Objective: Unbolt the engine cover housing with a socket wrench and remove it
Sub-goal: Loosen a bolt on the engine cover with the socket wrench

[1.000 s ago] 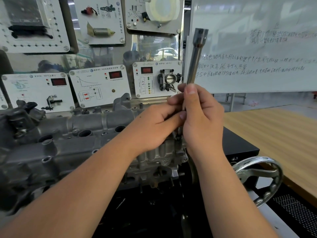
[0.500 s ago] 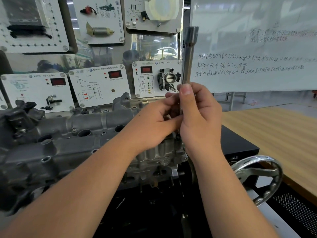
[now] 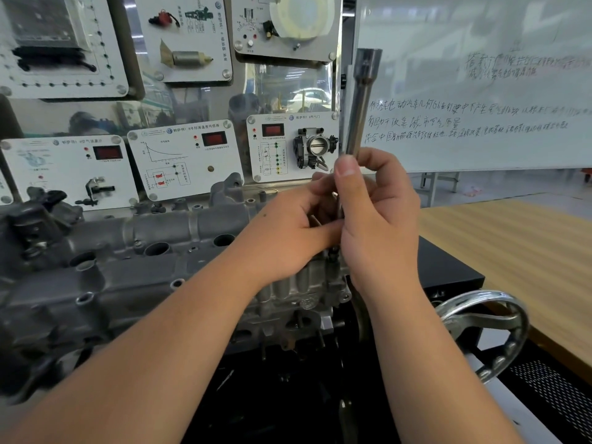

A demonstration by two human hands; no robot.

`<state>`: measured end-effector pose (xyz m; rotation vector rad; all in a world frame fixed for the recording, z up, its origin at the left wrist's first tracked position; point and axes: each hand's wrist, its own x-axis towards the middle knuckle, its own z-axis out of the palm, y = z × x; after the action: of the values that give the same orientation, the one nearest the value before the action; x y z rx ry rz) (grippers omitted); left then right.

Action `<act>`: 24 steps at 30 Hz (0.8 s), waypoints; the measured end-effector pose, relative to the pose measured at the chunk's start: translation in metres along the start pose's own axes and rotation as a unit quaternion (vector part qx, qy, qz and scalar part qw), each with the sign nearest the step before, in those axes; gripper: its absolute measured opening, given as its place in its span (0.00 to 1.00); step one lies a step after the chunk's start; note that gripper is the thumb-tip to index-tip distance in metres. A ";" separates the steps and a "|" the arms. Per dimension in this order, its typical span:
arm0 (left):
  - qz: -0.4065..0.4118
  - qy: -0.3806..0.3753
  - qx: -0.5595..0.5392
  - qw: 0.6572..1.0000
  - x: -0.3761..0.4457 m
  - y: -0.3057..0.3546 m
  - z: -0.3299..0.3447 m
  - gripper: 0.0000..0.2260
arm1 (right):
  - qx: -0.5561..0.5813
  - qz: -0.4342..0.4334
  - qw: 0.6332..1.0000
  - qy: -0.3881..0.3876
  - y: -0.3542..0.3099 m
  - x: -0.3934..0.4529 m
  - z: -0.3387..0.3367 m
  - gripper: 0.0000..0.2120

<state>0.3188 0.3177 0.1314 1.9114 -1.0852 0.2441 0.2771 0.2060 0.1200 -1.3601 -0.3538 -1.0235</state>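
The grey cast engine cover housing (image 3: 134, 251) lies across the left and middle of the view on a black stand. A long steel socket wrench (image 3: 360, 104) stands almost upright above its right end, socket end up. My right hand (image 3: 381, 219) grips the lower shaft, thumb pointing up along it. My left hand (image 3: 288, 232) meets it from the left, fingers curled against the shaft just below; what they pinch is hidden. The tool's lower end reaches down to the housing behind my hands.
Sensor display boards (image 3: 182, 161) stand upright behind the engine. A whiteboard (image 3: 480, 91) with writing fills the upper right. A wooden table (image 3: 512, 251) lies to the right, and a chrome handwheel (image 3: 487, 328) sticks out at the stand's right side.
The wrench tipped slightly left, from leaning right to nearly upright, and both hands shifted a little with it. The grip looks the same.
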 end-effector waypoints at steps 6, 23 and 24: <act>-0.015 -0.003 -0.005 1.000 -0.004 -0.001 -0.003 0.08 | -0.012 -0.016 1.000 0.000 0.003 0.000 -0.001 0.09; -0.011 -0.009 -0.026 1.000 -0.003 0.001 -0.001 0.10 | -0.008 -0.016 1.000 -0.020 0.002 0.001 -0.003 0.06; -0.017 -0.011 -0.028 0.999 -0.003 0.001 -0.002 0.10 | -0.013 -0.018 1.000 -0.022 0.003 0.000 -0.003 0.08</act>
<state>0.3166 0.3210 0.1313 1.8861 -1.0622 0.1713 0.2784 0.2030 0.1180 -1.4059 -0.3989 -1.0324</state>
